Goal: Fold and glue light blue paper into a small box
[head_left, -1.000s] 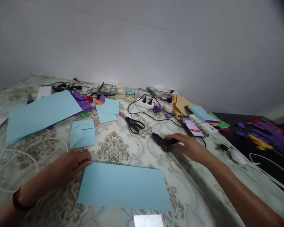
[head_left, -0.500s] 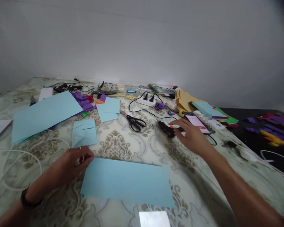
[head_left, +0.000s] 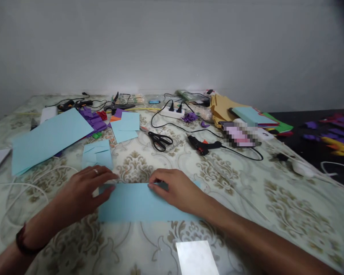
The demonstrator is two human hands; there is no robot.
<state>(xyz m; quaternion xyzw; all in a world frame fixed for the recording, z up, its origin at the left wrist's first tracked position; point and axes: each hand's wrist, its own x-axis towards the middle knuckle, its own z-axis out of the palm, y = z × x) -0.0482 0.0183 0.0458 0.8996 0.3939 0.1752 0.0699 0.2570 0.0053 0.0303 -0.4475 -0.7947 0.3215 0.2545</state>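
A long light-blue rectangular paper sheet (head_left: 126,208) lies on the pattern-covered table (head_left: 132,244), extending nearer the person from the fingers, its long axis running left to right; the right hand (head_left: 177,189) seems to pinch its far edge near the middle, thumb against forefinger; the left hand (head_left: 87,185), equally near, sits over the far left corner, thumb and fingers parted; beyond lie black-handled scissors (head_left: 153,138) and a black-and-orange glue gun (head_left: 197,144); no brand, label or writing is legible.

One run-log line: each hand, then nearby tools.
left hand: at left end of blue sheet | right hand: at its far edge | glue gun: lying beyond right hand | scissors: left of glue gun
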